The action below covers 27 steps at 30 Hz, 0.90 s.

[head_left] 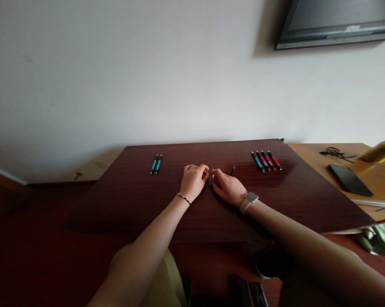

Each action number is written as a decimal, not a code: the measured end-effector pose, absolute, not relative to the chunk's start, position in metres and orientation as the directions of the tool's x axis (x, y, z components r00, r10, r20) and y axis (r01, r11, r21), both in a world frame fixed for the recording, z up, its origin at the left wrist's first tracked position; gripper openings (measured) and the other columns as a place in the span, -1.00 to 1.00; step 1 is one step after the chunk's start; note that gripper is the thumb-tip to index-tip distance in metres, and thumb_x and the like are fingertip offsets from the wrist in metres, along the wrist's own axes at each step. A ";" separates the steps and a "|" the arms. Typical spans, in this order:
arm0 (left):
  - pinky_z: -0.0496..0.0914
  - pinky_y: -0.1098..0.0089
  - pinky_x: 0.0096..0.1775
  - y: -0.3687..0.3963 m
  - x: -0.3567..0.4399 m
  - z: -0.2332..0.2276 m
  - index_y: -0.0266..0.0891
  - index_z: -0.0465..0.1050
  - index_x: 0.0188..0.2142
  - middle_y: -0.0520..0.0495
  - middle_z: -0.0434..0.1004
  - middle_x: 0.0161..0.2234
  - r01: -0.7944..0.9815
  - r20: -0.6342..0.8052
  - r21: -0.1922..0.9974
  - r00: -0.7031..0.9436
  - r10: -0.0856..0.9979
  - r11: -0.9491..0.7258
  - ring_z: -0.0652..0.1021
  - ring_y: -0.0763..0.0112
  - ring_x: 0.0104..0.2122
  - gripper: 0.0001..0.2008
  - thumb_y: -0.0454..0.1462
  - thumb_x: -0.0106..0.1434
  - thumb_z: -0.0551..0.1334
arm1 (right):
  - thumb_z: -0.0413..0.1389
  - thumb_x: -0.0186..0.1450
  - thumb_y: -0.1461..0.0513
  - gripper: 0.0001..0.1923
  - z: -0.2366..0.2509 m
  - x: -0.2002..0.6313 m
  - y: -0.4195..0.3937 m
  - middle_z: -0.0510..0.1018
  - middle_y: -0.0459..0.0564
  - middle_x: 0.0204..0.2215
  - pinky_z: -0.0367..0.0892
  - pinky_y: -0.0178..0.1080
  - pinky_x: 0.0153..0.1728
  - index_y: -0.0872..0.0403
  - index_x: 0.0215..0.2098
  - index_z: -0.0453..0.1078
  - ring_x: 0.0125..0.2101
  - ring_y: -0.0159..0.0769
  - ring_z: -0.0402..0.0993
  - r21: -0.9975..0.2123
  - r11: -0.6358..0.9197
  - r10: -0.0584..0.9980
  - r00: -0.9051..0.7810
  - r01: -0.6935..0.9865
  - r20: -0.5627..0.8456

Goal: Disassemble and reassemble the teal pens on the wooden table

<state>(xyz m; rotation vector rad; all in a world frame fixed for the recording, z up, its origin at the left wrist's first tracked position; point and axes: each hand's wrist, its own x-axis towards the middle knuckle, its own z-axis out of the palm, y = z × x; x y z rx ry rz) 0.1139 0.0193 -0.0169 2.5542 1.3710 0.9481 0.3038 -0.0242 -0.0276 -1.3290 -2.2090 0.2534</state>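
My left hand [195, 180] and my right hand [229, 187] are close together over the middle of the dark table, fingertips almost meeting. The fingers of both are bent and pinched. A thin, pale bit shows at the right fingertips, too small to name; whatever the left fingers hold is hidden. Just beyond my right hand lies a short black pen part [233, 170]. Two teal-and-black pens [156, 164] lie side by side to the left. Over on the right, a teal-and-black pen [258, 161] lies in a row with three pink-and-black pens [269, 160].
The dark wooden table [141, 204] stands against a white wall. At its right, a lighter table [349, 150] carries a black phone [350, 180], a coiled cable [335, 152] and a yellow bottle [380, 151]. A television [339, 25] hangs at upper right.
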 end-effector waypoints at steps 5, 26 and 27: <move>0.29 0.07 0.14 0.019 0.115 -0.016 -0.10 0.51 -0.12 0.02 0.70 -0.27 0.725 0.461 0.390 0.380 0.802 -0.568 0.63 0.20 -0.16 -0.76 -0.40 0.26 0.39 | 0.07 0.39 0.29 -0.65 -0.028 0.303 -0.024 0.60 -0.02 -0.18 0.27 -0.31 -0.38 0.00 0.13 0.21 -0.37 -0.27 0.53 -0.434 0.494 0.862 -0.358 0.754 0.359; 0.49 0.29 0.02 0.007 0.100 0.015 -0.20 0.47 0.01 -0.11 0.68 -0.10 0.213 0.390 0.839 0.405 0.827 -0.500 0.68 0.28 -0.12 -0.66 -0.23 0.28 0.43 | 0.09 0.50 0.10 -0.73 -0.001 0.309 -0.033 0.61 0.01 -0.19 0.47 -0.24 -0.20 -0.01 0.11 0.38 -0.29 -0.27 0.54 -0.555 0.628 0.764 -0.298 0.545 0.572; 0.49 0.29 0.03 0.005 0.099 0.016 -0.20 0.47 0.01 -0.11 0.69 -0.10 0.220 0.389 0.838 0.403 0.829 -0.500 0.68 0.27 -0.12 -0.66 -0.23 0.28 0.43 | 0.09 0.50 0.10 -0.75 0.000 0.308 -0.034 0.61 0.01 -0.20 0.46 -0.24 -0.21 -0.01 0.08 0.39 -0.30 -0.27 0.54 -0.555 0.626 0.765 -0.293 0.548 0.573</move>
